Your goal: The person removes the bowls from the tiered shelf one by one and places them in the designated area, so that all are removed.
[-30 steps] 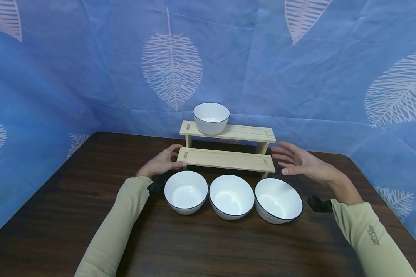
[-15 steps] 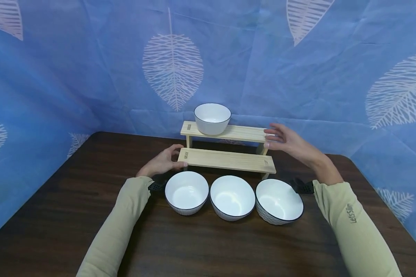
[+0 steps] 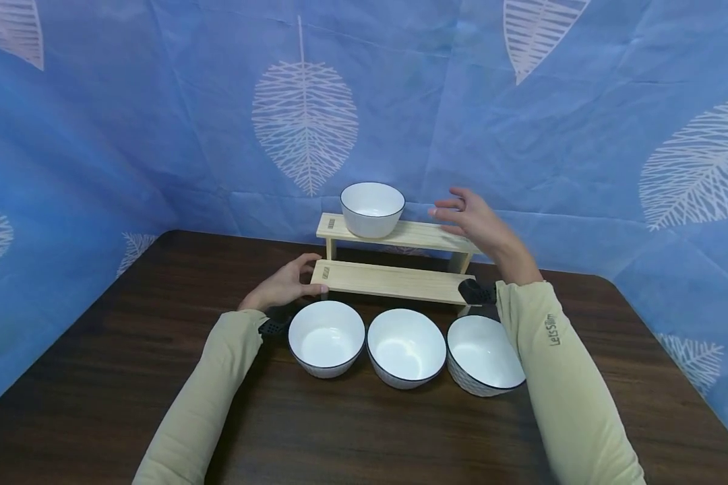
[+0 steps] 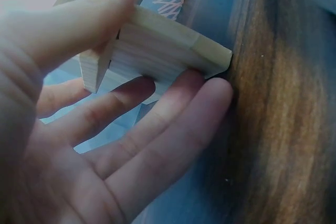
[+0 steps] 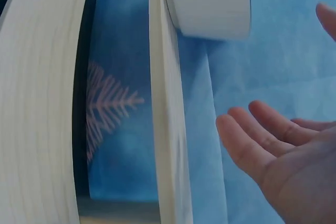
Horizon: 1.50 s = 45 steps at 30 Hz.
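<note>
A two-tier pale wooden shelf rack (image 3: 394,280) stands at the back of the table. My left hand (image 3: 285,279) holds the left end of its lower tier; in the left wrist view the thumb (image 4: 89,22) lies on the plank's edge and several fingertips touch the end support (image 4: 157,59). On the upper tier, toward its left, sits a white dark-rimmed bowl (image 3: 373,210). To the right of that bowl, apart from it, my right hand (image 3: 476,225) hovers over the upper plank (image 5: 169,103) with loosely bent fingers and nothing in them.
Three white bowls stand in a row before the rack: a left bowl (image 3: 326,337), a middle bowl (image 3: 406,347) and a right bowl (image 3: 485,353), partly covered by my right sleeve. A blue leaf-patterned cloth (image 3: 218,121) hangs behind the dark wooden table (image 3: 315,431).
My right hand has moved left and upward, from beside the rack's right end to above the upper tier near the bowl. The left hand, rack and bowls stay in place.
</note>
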### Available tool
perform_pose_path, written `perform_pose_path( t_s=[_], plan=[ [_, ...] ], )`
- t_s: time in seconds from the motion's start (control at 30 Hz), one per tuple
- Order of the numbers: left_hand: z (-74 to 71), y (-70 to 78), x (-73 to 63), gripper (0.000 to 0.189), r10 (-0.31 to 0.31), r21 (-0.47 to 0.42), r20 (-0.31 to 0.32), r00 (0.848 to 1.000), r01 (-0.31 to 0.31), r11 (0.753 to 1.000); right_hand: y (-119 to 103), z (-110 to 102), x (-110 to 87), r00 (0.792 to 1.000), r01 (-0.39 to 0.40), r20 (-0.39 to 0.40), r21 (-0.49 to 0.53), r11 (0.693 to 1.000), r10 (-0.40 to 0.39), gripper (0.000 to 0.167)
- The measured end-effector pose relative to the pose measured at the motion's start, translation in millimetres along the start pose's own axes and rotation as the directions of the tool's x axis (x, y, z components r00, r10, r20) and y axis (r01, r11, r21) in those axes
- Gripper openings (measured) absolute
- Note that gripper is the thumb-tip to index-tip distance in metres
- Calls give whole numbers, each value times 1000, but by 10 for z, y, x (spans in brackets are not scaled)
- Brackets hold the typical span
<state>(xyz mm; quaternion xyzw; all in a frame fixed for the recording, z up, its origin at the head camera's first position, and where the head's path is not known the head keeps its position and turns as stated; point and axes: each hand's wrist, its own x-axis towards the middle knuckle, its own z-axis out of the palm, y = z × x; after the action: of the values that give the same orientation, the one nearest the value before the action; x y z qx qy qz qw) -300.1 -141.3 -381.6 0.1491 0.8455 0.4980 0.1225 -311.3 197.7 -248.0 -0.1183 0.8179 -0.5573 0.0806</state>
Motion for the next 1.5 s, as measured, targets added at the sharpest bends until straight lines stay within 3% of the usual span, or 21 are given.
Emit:
perform_pose_path(
  t_s=[0.47, 0.67, 1.17, 1.5],
  plan=[
    [-21, -40, 1, 76, -3, -25, 37, 999, 4, 1000, -12, 408, 278, 1000, -7, -25, 86, 996, 9, 97],
    [-35, -63, -3, 77, 3, -20, 30, 1000, -2, 1000, 12, 602, 362, 999, 37, -16, 111, 993, -35, 101],
    [-31, 1, 4, 79, -29, -22, 25, 999, 30, 999, 67, 826, 559, 984, 153, -97, 2, 988, -152, 106],
    [-12, -6, -6, 79, -40, -28, 30, 999, 41, 999, 81, 927, 564, 979, 100, -169, -108, 989, -117, 118]
  ],
)
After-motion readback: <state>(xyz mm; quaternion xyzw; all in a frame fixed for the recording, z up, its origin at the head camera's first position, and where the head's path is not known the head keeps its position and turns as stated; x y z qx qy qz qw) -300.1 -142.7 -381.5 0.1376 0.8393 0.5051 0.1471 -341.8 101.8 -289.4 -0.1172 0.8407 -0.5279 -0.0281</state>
